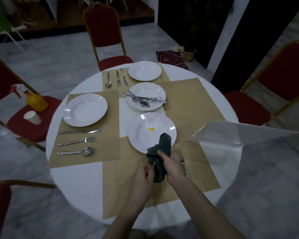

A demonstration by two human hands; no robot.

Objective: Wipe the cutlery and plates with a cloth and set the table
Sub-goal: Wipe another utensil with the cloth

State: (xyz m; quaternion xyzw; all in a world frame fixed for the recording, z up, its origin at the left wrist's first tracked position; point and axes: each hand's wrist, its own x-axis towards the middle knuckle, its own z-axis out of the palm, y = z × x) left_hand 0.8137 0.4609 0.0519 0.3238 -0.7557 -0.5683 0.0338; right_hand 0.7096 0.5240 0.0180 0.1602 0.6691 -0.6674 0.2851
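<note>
My right hand (172,167) grips a dark grey cloth (160,152) that drapes over the near rim of a white plate (152,131) with a yellow stain. My left hand (142,176) pinches a piece of cutlery whose thin metal end (153,163) shows at the cloth; the rest is wrapped and hidden. A fork (183,162) lies on the brown mat just right of my right hand. Behind, a second stained plate (146,97) holds several pieces of cutlery. Clean plates (85,109) (144,70) sit at the left and far settings with knife, fork and spoon beside each.
The round white table (76,183) carries brown paper mats. A clear plastic sheet (240,133) juts over its right side. Red chairs ring the table; the left chair (21,131) holds an orange spray bottle (35,100) and a paper cup (32,117).
</note>
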